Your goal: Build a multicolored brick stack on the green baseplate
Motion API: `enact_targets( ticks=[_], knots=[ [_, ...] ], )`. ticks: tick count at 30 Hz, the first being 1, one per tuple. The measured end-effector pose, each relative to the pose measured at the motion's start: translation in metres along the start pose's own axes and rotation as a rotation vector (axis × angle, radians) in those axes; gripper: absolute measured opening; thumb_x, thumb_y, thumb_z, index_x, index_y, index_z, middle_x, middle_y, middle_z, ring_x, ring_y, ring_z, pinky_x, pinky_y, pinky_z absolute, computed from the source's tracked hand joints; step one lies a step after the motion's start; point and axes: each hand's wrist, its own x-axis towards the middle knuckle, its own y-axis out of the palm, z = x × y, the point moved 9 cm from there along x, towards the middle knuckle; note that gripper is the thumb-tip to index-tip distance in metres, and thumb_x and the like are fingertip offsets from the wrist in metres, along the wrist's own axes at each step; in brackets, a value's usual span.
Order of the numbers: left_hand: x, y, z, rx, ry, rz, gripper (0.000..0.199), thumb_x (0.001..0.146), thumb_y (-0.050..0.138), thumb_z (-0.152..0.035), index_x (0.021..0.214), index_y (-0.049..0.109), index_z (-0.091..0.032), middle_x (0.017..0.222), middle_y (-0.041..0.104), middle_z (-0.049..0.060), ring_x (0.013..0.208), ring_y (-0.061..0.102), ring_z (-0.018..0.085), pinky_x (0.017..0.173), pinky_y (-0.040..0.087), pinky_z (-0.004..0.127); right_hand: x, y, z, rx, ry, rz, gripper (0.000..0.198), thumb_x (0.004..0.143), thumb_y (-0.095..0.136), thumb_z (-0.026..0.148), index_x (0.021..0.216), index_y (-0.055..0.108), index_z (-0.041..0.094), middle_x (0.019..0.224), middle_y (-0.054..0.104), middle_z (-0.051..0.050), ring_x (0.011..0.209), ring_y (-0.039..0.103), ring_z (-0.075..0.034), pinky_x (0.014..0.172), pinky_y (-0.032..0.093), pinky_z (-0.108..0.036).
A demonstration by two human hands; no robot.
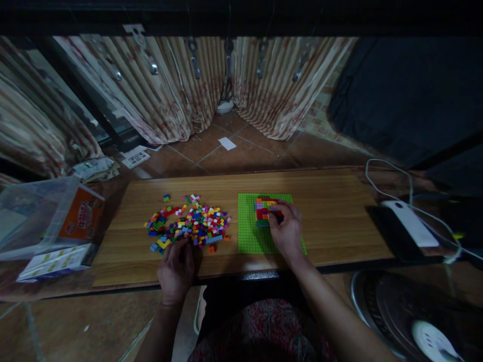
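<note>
A block of coloured toy bricks (262,208), with red, yellow and orange on top, stands on the green baseplate (247,236). My right hand (287,229) reaches over its right side, thumb and fingers bent together against the top; what they pinch is hidden. At the near edge of a spread-out pile of small toy bricks (207,221), my left hand (175,266) rests low with curled fingers. Whatever lies between those fingertips is too small and dark to make out. A single orange brick (212,249) lies to the right of this hand.
The wooden table (332,216) carries all this. To its left are a clear plastic bin (37,211) and a flat box (56,262). On the right lie a white device (410,223) and a looping cable (409,176). Striped curtains (169,95) hang beyond.
</note>
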Motion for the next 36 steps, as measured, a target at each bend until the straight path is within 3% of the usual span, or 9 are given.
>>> enact_targets(
  ticks=[7, 12, 36],
  knots=[
    [0.001, -0.001, -0.002, 0.001, -0.014, 0.018, 0.017, 0.087, 0.055, -0.029, 0.096, 0.065, -0.018, 0.09, 0.067, 0.006, 0.082, 0.064, 0.016, 0.07, 0.049, 0.025, -0.002, -0.001, -0.013, 0.086, 0.067, -0.053, 0.03, 0.085, 0.054, 0.032, 0.112, 0.059, 0.02, 0.114, 0.06, -0.012, 0.11, 0.053, -0.025, 0.097, 0.042, -0.046],
    [0.001, -0.001, -0.002, -0.004, -0.017, 0.025, 0.017, 0.087, 0.055, -0.029, 0.097, 0.064, -0.019, 0.091, 0.067, 0.006, 0.084, 0.064, 0.016, 0.072, 0.05, 0.025, 0.0, 0.006, -0.024, 0.107, 0.146, -0.064, 0.033, 0.085, 0.055, 0.036, 0.111, 0.058, 0.018, 0.109, 0.062, -0.012, 0.104, 0.055, -0.026, 0.094, 0.043, -0.046],
    [0.0, 0.002, -0.001, 0.023, -0.004, 0.022, 0.016, 0.087, 0.056, -0.028, 0.096, 0.064, -0.018, 0.092, 0.068, 0.007, 0.084, 0.065, 0.016, 0.072, 0.05, 0.026, -0.001, 0.015, -0.039, 0.154, 0.22, -0.067, 0.034, 0.082, 0.057, 0.039, 0.109, 0.06, 0.017, 0.109, 0.061, -0.012, 0.098, 0.058, -0.024, 0.088, 0.046, -0.043]
  ],
)
